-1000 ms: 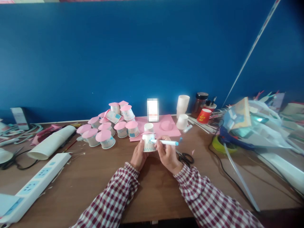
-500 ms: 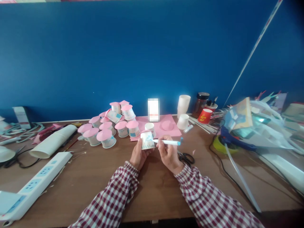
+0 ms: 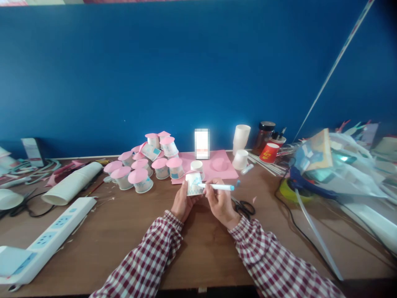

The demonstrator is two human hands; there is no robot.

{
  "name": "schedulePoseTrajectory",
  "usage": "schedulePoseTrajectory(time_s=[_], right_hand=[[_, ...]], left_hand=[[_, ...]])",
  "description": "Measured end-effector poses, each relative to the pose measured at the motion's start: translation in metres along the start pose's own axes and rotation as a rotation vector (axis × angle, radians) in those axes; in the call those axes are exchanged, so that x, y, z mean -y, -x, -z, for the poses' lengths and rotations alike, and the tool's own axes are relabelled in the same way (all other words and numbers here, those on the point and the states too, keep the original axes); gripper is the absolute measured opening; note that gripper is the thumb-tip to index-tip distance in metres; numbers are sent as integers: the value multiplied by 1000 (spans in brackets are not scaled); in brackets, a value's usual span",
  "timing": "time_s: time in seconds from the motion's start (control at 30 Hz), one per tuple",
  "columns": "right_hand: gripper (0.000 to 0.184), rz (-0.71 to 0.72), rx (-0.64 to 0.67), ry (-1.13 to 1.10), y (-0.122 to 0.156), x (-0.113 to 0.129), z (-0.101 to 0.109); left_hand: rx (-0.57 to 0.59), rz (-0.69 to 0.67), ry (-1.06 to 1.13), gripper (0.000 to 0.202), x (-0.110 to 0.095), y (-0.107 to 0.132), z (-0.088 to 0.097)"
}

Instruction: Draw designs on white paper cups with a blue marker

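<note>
Two checked sleeves (image 3: 144,250) angle inward from seven and five o'clock; the right hand (image 3: 219,203), fingers curled, pinches narrowly, and the left hand (image 3: 180,204), thumb upright, cradles a patterned white cup (image 3: 193,185) at six o'clock from centre, the right's white marker (image 3: 219,187) pointing toward nine o'clock.

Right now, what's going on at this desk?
A person has a white paper cup with blue markings in the left hand. The right hand holds a white and light-blue marker with its tip at the cup's side; whether it touches is too small to tell. Pink-topped cups are grouped to the left, several with blue markings. Scissors lie beside the right hand, and a pink sheet lies beyond the hands.
</note>
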State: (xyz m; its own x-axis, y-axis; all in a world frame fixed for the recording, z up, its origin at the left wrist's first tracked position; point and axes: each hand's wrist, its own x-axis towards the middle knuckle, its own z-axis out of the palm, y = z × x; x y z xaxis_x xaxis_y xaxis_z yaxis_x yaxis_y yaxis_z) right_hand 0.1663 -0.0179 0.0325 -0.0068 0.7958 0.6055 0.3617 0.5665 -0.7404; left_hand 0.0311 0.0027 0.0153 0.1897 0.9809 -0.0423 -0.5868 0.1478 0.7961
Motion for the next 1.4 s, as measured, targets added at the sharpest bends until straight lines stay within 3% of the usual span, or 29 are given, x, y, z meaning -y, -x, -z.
schedulePoseTrajectory(time_s=[1.4], right_hand=[[15,-2,5,29,-3,6,1]], left_hand=[[18,-26,-30,51,3,-2,1]])
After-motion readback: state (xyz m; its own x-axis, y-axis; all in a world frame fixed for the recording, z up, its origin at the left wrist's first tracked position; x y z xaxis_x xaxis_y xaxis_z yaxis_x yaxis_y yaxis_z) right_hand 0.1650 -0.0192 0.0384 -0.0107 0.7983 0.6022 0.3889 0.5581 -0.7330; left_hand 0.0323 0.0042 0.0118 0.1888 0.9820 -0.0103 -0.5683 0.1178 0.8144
